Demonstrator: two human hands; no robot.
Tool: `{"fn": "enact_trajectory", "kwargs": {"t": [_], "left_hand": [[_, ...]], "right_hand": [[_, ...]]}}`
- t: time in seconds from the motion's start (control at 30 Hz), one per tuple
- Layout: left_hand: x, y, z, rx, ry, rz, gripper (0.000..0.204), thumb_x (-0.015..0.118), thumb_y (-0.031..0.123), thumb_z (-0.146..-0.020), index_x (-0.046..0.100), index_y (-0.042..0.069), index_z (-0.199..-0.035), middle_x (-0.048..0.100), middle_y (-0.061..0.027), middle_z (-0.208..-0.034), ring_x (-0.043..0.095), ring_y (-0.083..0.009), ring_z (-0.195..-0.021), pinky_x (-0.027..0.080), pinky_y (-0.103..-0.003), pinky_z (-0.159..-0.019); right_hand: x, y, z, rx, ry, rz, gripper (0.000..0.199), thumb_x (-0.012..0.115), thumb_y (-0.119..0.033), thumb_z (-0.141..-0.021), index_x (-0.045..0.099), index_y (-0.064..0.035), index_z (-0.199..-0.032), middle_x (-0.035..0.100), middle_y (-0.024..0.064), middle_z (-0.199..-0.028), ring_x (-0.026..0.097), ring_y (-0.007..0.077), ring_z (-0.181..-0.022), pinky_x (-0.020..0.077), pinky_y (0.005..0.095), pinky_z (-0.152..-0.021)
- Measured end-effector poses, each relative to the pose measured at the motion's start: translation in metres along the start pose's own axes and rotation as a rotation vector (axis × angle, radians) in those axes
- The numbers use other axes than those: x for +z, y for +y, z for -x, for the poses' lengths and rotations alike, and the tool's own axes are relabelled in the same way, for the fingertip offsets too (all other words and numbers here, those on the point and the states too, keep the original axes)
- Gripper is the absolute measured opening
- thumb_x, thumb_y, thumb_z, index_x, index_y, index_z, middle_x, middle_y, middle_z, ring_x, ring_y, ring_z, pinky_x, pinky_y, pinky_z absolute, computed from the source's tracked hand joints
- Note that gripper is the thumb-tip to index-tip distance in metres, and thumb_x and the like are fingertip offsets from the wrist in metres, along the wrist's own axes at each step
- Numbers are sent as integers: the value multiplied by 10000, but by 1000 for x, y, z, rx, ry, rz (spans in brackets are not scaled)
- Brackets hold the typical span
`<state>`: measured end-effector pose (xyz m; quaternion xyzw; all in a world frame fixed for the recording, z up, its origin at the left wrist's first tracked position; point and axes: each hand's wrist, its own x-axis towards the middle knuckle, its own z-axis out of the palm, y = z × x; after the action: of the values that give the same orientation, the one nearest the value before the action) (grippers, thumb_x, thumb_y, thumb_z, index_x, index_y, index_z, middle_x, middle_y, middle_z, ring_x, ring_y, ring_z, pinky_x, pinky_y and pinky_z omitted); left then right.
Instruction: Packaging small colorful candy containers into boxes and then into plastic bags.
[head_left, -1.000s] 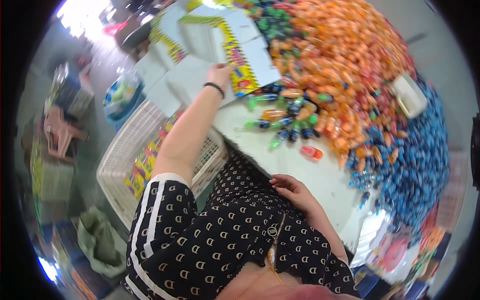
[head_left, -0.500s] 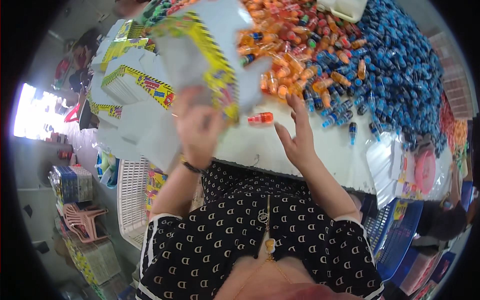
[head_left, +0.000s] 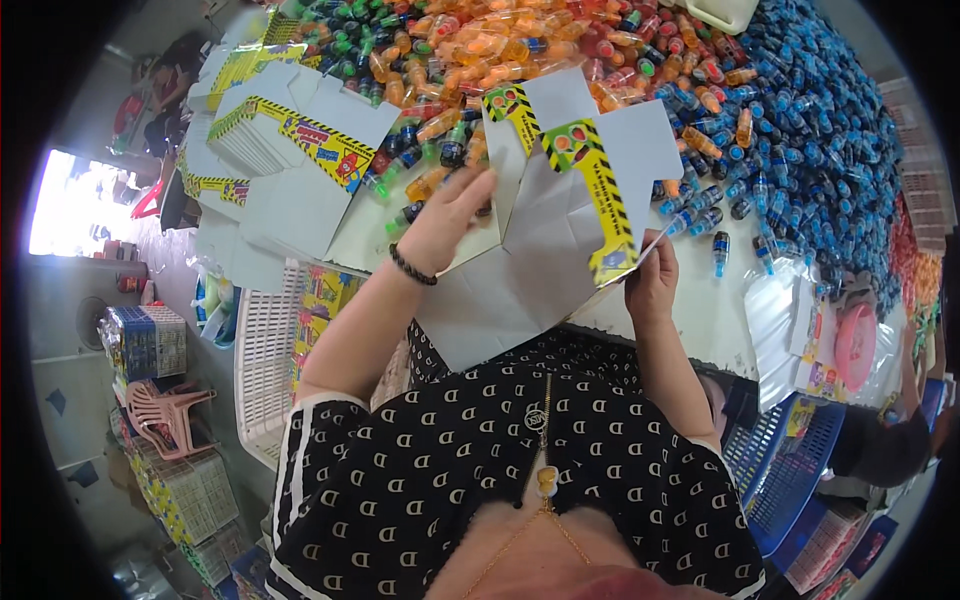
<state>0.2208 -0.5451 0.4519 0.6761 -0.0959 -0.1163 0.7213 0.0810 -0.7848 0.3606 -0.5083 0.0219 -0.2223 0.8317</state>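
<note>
A partly folded cardboard box (head_left: 550, 235), white and grey inside with yellow-and-black striped printed strips, stands over the table's front edge before my body. My right hand (head_left: 655, 280) pinches its right edge near the bottom corner. My left hand (head_left: 452, 222) is beside the left panel, fingers stretched out and lying together; whether it touches the cardboard I cannot tell. Just beyond it lie small bottles (head_left: 425, 185) with green, orange and dark parts. The small red bottle seen earlier is hidden now.
Flat printed cartons (head_left: 270, 150) are stacked at the left. Orange bottles (head_left: 470, 45) heap up at the back, blue bottles (head_left: 810, 130) at the right. A white basket (head_left: 268, 350) stands below left, blue crates (head_left: 790, 470) below right. A pink basin (head_left: 855, 345) sits at the table's right.
The box has swung from the upper left to the middle, opening out. My right hand has moved right and closed on its edge; my left hand has let go and shifted slightly right.
</note>
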Motion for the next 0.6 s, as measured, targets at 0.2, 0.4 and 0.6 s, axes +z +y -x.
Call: {"fn": "enact_trajectory", "kwargs": {"t": [0.2,0.4,0.6], "left_hand": [[-3,-28,-7,-456,-367,11,294,651,239,-899,663,18,-1093,666,2,-888,619,-116,-755,490,-269,-654],[-97,16,-44,601,-215,-1390,244,588,90,-840,697,141,-1052,618,-137,-688,587,-259,-572,477,-352,-540],[-257,123,-127,424,184,-1538,406,638,60,-821,624,156,-1215,610,-162,-808,634,-278,-740,505,-375,-594]], "right_hand": [[7,-9,6,-54,-164,112,205,554,-211,-961,572,-25,-1045,605,33,-915,562,122,-835,451,270,-791],[-39,-84,-2,-302,50,-52,216,527,-255,-964,500,-97,-819,511,23,-783,493,164,-762,432,411,-900],[-56,-114,1,-365,166,238,210,501,-259,-997,520,-90,-874,501,-12,-791,471,131,-768,430,378,-930]]}}
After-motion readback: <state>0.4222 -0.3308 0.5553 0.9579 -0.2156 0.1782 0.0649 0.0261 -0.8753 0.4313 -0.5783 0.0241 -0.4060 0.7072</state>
